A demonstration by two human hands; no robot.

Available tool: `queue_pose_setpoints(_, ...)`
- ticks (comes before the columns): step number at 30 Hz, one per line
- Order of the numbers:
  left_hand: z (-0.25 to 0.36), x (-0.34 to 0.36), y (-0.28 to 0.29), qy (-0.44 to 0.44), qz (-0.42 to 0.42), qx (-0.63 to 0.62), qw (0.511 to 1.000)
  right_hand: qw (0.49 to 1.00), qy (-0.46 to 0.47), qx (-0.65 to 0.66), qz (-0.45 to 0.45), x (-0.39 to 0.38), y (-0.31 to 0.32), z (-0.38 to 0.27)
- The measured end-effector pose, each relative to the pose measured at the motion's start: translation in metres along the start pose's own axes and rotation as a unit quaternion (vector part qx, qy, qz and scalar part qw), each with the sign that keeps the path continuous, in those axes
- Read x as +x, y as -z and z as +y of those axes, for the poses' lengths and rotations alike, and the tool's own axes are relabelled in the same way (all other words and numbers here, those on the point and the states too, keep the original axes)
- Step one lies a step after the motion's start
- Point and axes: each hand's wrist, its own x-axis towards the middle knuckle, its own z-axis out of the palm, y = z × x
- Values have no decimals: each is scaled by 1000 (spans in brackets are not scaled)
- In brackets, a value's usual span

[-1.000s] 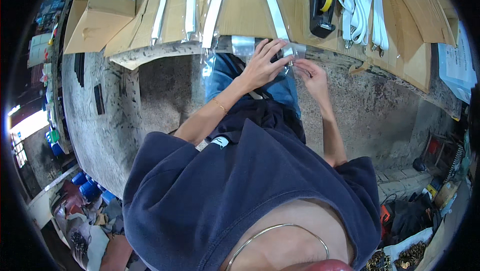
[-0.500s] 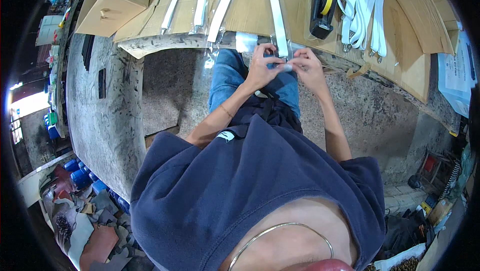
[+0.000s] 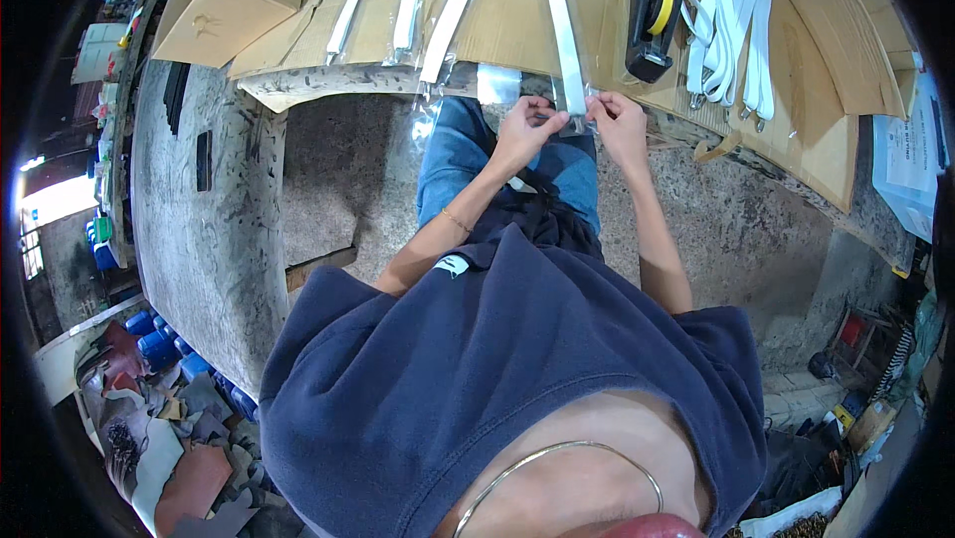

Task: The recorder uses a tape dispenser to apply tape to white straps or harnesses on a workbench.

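Observation:
A white strap (image 3: 563, 31) lies inside a long clear plastic sleeve (image 3: 587, 66), its near end at the table's front edge. My left hand (image 3: 524, 135) pinches the sleeve's near end from the left, thumb and fingertips together. From the right, my right hand (image 3: 622, 132) pinches the sleeve's edge beside the strap's end. Several more white straps in clear sleeves, one of them the nearest strap (image 3: 457, 16), lie to the left. A black tape dispenser (image 3: 645, 59) with a yellow core stands right of the sleeve.
Looped white straps (image 3: 731, 36) with metal clips lie right of the dispenser. Cardboard (image 3: 507, 36) covers the table. An open cardboard box (image 3: 234, 6) stands at the far left, and cardboard flaps (image 3: 846, 31) at the right. A grey board (image 3: 209, 230) runs along my left.
My right hand's fingertips have moved up along the sleeve's edge, slightly apart from the left fingertips. The small whitish flap between the fingers no longer shows. The whole view has shifted slightly.

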Motion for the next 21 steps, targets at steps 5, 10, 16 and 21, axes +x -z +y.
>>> queue_pose_setpoints(5, 29, 16, 3, 153, -47, 155, 975, 985, 3, -155, 77, 1, -10, -10)
queue_pose_setpoints(10, 43, 17, 6, -287, 104, 414, 858, 979, -4, -169, 114, 0, -15, -22)
queue_pose_setpoints(16, 39, 35, 3, -386, -17, 424, 819, 962, 41, -230, 143, -3, -8, -16)
queue_pose_setpoints(21, 37, 33, 12, -384, 0, 431, 816, 945, 92, -199, 241, -12, 43, -93)
